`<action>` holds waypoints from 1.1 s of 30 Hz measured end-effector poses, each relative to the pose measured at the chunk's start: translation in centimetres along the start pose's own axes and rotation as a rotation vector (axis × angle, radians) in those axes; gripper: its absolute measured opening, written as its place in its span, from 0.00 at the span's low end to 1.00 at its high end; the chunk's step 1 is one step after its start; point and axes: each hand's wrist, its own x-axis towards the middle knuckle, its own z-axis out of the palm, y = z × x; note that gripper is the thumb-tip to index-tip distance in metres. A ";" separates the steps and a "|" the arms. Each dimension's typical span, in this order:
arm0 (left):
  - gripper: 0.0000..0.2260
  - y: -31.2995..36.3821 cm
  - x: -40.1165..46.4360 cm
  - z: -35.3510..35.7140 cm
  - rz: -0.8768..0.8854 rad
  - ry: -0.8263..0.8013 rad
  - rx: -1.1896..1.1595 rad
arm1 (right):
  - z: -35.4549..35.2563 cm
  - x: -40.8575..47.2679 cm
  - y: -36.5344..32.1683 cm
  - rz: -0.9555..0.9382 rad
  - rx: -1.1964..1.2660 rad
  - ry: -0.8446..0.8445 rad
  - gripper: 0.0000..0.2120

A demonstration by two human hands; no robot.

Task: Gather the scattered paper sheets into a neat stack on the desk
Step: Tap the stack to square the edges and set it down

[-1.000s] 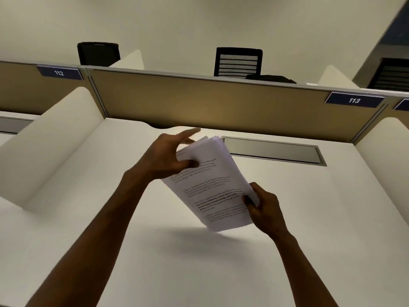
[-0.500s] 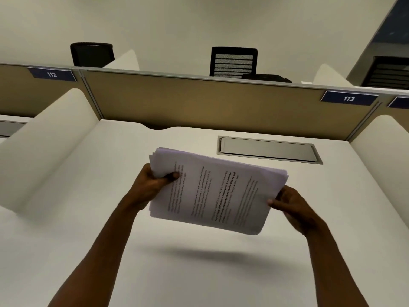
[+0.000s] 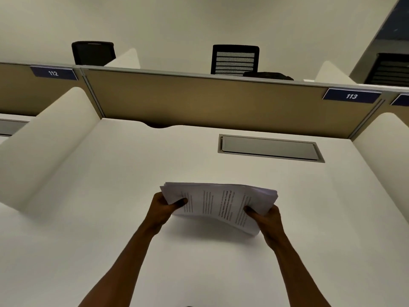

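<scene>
A stack of printed paper sheets hangs just above the white desk, turned sideways so its long edges run left to right. My left hand grips its left short end, thumb on top. At the right end my right hand holds it the same way. The near long edge tips down toward the desk, and the sheet edges at the right end are slightly fanned. No loose sheets lie elsewhere on the desk.
A grey cable hatch is set into the desk at the back right. A tan partition closes the back, with white side dividers left and right. Black chairs stand beyond it.
The stack went from diagonal to sideways, then dropped lower toward the desk. My right hand shifted its grip to the right short end, and both hands came down with it.
</scene>
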 end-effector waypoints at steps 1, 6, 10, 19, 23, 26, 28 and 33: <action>0.23 -0.4 0.0 0.2 -0.004 0.020 -0.009 | 0.1 0.0 0.4 0.016 -0.003 0.016 0.20; 0.19 -0.3 0.5 1.0 -0.001 0.073 0.011 | 0.2 0.0 0.4 0.010 -0.020 0.054 0.23; 0.21 -0.8 0.6 1.0 -0.021 0.052 0.015 | 0.2 0.2 1.0 0.034 -0.040 0.070 0.23; 0.10 -1.4 0.7 1.6 -0.050 0.054 0.027 | 0.4 0.0 2.0 0.023 -0.052 0.094 0.17; 0.09 -1.6 0.6 1.9 -0.056 0.047 0.092 | 0.3 -0.1 2.0 0.010 -0.110 0.116 0.14; 0.20 -0.5 0.9 1.4 -0.060 0.041 0.124 | -0.1 0.1 0.4 -0.026 -0.169 0.095 0.13; 0.34 1.0 0.9 1.1 0.025 0.136 0.244 | -0.4 0.2 -1.0 -0.079 -0.269 0.081 0.13; 0.45 9.0 0.7 1.6 0.526 0.200 0.786 | -0.6 0.5 -6.6 -0.239 -0.522 0.016 0.10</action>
